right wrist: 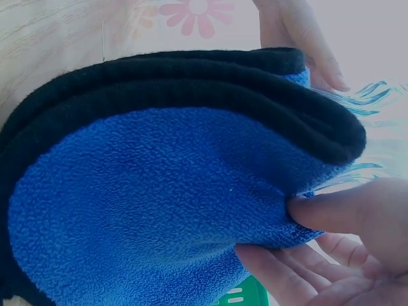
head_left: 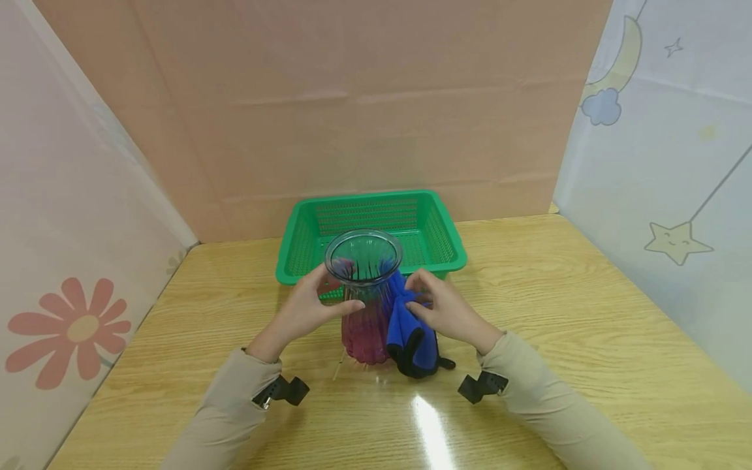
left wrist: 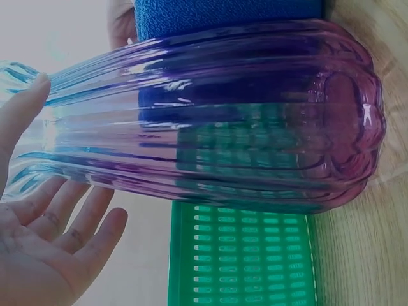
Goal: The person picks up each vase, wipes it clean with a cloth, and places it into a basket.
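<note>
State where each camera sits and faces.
Head: on the head, facing forward and down at the glass vase; left hand, right hand and sleeves show.
Left wrist: worn there, facing the vase; both hands show.
Right wrist: worn there, facing the blue towel; both hands show.
Wrist views share vase, towel and green basket.

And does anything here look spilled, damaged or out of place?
Nothing plainly wrong: the glass vase looks upright and intact. One small oddity: a thin pale streak on the table near its base, too faint to identify, possibly light through the glass.
</note>
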The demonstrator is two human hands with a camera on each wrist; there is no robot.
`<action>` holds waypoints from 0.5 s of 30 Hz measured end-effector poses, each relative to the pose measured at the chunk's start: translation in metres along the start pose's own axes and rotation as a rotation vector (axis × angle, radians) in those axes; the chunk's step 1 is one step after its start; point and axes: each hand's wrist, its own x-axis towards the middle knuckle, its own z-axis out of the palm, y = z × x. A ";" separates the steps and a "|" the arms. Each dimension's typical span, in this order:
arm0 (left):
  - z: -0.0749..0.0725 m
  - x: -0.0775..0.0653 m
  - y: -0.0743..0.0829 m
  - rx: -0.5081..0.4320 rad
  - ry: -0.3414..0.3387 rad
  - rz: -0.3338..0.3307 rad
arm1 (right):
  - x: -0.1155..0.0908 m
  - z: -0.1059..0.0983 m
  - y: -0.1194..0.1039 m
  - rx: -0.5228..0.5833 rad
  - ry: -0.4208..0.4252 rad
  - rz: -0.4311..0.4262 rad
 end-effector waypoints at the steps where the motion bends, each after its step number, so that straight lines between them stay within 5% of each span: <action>1: 0.000 0.000 0.000 0.004 0.002 -0.003 | 0.000 0.000 0.000 -0.006 -0.006 -0.004; 15: 0.002 -0.001 0.002 0.014 0.023 0.027 | -0.001 0.001 0.003 -0.040 0.000 -0.027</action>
